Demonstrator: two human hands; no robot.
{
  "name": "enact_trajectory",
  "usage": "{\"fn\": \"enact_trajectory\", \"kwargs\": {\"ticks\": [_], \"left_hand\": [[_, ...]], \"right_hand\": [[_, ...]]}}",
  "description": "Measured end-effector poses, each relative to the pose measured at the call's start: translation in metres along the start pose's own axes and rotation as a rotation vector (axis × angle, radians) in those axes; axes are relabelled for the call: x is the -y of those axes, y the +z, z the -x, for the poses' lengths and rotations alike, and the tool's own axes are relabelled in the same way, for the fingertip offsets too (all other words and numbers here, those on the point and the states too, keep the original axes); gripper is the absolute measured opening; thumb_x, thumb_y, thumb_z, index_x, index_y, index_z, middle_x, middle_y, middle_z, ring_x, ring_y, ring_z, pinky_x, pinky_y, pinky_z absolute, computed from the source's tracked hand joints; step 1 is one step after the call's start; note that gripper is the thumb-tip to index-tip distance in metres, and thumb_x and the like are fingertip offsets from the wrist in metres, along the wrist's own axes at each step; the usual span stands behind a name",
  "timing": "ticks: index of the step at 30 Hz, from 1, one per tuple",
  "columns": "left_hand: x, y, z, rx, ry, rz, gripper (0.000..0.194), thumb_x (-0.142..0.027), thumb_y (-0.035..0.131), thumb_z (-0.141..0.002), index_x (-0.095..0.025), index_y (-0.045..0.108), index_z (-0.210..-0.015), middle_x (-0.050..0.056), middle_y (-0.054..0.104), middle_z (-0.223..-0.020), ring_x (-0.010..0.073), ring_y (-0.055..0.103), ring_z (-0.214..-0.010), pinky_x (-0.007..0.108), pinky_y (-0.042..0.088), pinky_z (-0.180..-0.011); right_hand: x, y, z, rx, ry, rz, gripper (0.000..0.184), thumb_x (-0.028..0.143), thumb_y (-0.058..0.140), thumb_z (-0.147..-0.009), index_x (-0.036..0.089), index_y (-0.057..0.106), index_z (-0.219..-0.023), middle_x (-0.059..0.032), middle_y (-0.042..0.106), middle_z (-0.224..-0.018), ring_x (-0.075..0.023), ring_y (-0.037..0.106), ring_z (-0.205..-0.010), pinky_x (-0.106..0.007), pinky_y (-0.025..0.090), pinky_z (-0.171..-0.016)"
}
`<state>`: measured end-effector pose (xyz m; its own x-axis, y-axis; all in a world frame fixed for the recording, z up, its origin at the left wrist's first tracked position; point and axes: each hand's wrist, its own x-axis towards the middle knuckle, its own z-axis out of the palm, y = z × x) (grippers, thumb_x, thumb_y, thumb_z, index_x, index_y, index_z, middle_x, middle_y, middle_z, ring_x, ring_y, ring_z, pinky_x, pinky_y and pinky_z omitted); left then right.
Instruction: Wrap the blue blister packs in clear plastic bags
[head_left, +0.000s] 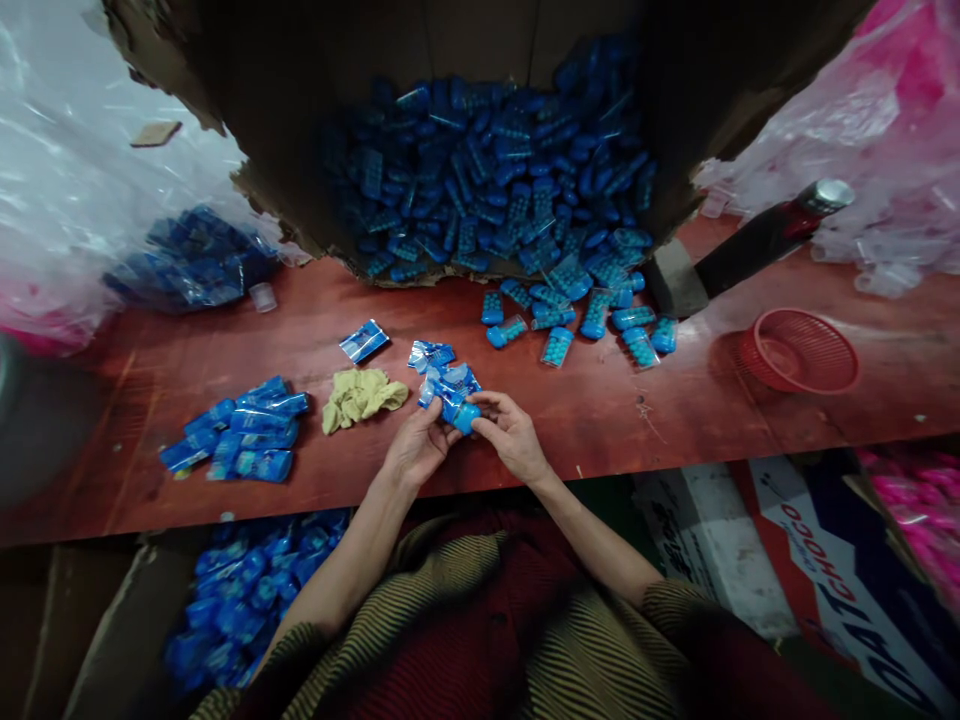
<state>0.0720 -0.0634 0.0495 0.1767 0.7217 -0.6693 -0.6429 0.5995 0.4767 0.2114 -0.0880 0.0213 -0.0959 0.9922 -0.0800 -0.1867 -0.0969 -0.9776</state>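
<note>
Both hands meet over the front edge of the red table. In my right hand (516,438), thumb and fingers pinch a small blue-capped container (466,417). My left hand (418,446) is closed at the container's left side, its fingers on a shiny blue printed wrapper (454,388); how far the wrapper covers the container is hard to make out. More flat blue wrappers (430,354) lie just behind the hands. A crumpled pale yellow cloth (362,396) sits left of them, with a single blue packet (364,341) behind it. Several wrapped containers (259,430) are heaped farther left.
A torn cardboard box (300,180) full of clear, blue-filled containers (517,180) opens toward me, some spilling onto the table (705,400). Right stand a red basket (799,352) and a tilted dark bottle (772,232). Below left, a box holds blue wrapped pieces (240,600).
</note>
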Motion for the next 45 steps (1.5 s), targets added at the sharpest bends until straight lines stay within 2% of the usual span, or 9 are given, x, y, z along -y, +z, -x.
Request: {"fn": "enact_trajectory", "kwargs": {"ticks": [7, 10, 14, 17, 20, 25, 32, 39, 45], "left_hand": [[-0.002, 0.006, 0.002, 0.015, 0.102, -0.049, 0.009, -0.016, 0.065, -0.078, -0.015, 0.062, -0.086, 0.001, 0.071, -0.077, 0.01, 0.065, -0.063, 0.02, 0.054, -0.062], [-0.003, 0.001, 0.002, 0.072, 0.104, -0.077, 0.013, -0.014, 0.068, -0.075, -0.013, 0.064, -0.088, 0.002, 0.071, -0.077, 0.0104, 0.065, -0.063, 0.018, 0.052, -0.06], [-0.007, -0.008, 0.004, 0.181, -0.017, -0.098, 0.021, -0.012, 0.066, -0.076, -0.014, 0.064, -0.097, 0.006, 0.072, -0.083, 0.0166, 0.068, -0.074, 0.023, 0.055, -0.066], [-0.01, -0.01, 0.005, 0.24, -0.111, -0.108, 0.028, -0.011, 0.063, -0.077, -0.014, 0.062, -0.105, 0.009, 0.072, -0.088, 0.0211, 0.069, -0.079, 0.026, 0.056, -0.064], [-0.011, -0.008, 0.006, 0.254, -0.189, -0.123, 0.027, -0.011, 0.063, -0.077, -0.013, 0.062, -0.104, 0.012, 0.072, -0.088, 0.0245, 0.07, -0.08, 0.027, 0.055, -0.059], [-0.004, -0.005, 0.008, 0.279, -0.21, -0.138, 0.02, -0.01, 0.061, -0.077, -0.013, 0.064, -0.096, 0.011, 0.072, -0.085, 0.0244, 0.07, -0.08, 0.026, 0.054, -0.058], [0.01, -0.003, 0.016, 0.299, -0.175, -0.097, 0.013, -0.013, 0.067, -0.074, -0.013, 0.064, -0.087, 0.007, 0.071, -0.077, 0.0221, 0.069, -0.085, 0.027, 0.054, -0.07], [0.025, 0.005, 0.021, 0.302, -0.122, -0.067, 0.013, -0.023, 0.064, -0.08, -0.011, 0.066, -0.086, 0.007, 0.07, -0.073, 0.0157, 0.067, -0.072, 0.027, 0.053, -0.076], [0.035, 0.008, 0.023, 0.3, -0.071, 0.003, 0.019, -0.027, 0.062, -0.082, -0.011, 0.065, -0.091, 0.007, 0.071, -0.081, 0.0144, 0.067, -0.075, 0.029, 0.051, -0.083]], "right_hand": [[-0.003, 0.01, 0.01, -0.046, -0.198, 0.255, 0.026, 0.026, 0.059, -0.082, 0.025, 0.058, -0.108, -0.0045, 0.06, -0.108, -0.0168, 0.059, -0.095, -0.031, 0.049, -0.088], [0.0, 0.01, 0.011, -0.042, -0.196, 0.22, 0.029, 0.028, 0.062, -0.08, 0.025, 0.057, -0.108, -0.0037, 0.06, -0.104, -0.0164, 0.06, -0.09, -0.031, 0.05, -0.084], [0.007, 0.002, 0.005, -0.004, -0.15, 0.193, 0.057, 0.031, 0.074, -0.069, 0.027, 0.052, -0.121, -0.0044, 0.057, -0.11, -0.0196, 0.057, -0.101, -0.036, 0.045, -0.095], [0.014, -0.006, 0.0, 0.117, -0.098, 0.177, 0.084, 0.033, 0.081, -0.062, 0.029, 0.041, -0.135, -0.0072, 0.049, -0.13, -0.0241, 0.049, -0.12, -0.041, 0.036, -0.106], [0.018, -0.01, -0.001, 0.242, -0.039, 0.096, 0.094, 0.034, 0.082, -0.06, 0.031, 0.034, -0.141, -0.007, 0.046, -0.138, -0.0253, 0.042, -0.129, -0.042, 0.034, -0.108], [0.017, -0.012, 0.001, 0.302, 0.002, -0.032, 0.089, 0.03, 0.082, -0.059, 0.033, 0.041, -0.138, -0.0042, 0.048, -0.139, -0.0246, 0.045, -0.128, -0.037, 0.043, -0.101], [0.015, -0.017, 0.004, 0.318, 0.09, -0.141, 0.08, 0.022, 0.078, -0.063, 0.036, 0.044, -0.134, -0.0006, 0.055, -0.126, -0.0141, 0.063, -0.096, -0.025, 0.053, -0.08], [0.01, -0.017, 0.007, 0.242, 0.055, -0.048, 0.07, 0.025, 0.072, -0.069, 0.031, 0.047, -0.133, -0.0002, 0.058, -0.116, -0.0132, 0.06, -0.095, -0.027, 0.048, -0.09], [0.011, -0.019, 0.008, 0.207, -0.002, 0.009, 0.065, 0.026, 0.066, -0.074, 0.025, 0.045, -0.135, -0.0029, 0.06, -0.115, -0.014, 0.058, -0.098, -0.029, 0.045, -0.093]]}}
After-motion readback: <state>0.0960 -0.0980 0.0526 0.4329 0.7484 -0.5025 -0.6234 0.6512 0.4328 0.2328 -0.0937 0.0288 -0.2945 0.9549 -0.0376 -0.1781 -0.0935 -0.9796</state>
